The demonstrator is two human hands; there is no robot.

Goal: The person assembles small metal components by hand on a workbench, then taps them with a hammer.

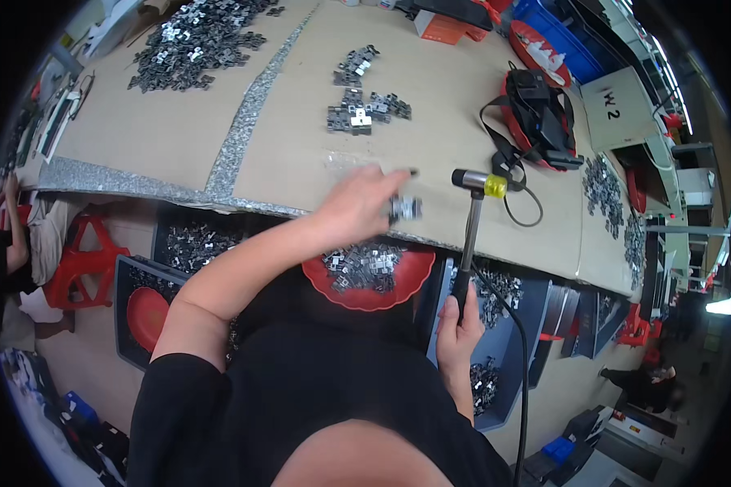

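Observation:
My right hand (457, 331) is closed around the black grip of a small hammer (472, 227), held upright in front of the bench's front edge. Its head has a dark face on one side and a yellow face on the other. Over the bench edge, my left hand (357, 207) is smeared by motion. A shiny metal part (406, 209) is at its fingers, also blurred; whether they grip it is unclear. Something small and dark shows at one fingertip. Below, a red scalloped bowl (369, 300) full of small metal pieces sits at my lap.
Small metal parts (356, 116) lie in a cluster mid-bench, with a large heap (199, 45) at the far left. A black strapped device (540, 118) with a cable rests at the right. Grey bins (495, 398) of parts flank my lap. A red stool (85, 260) stands left.

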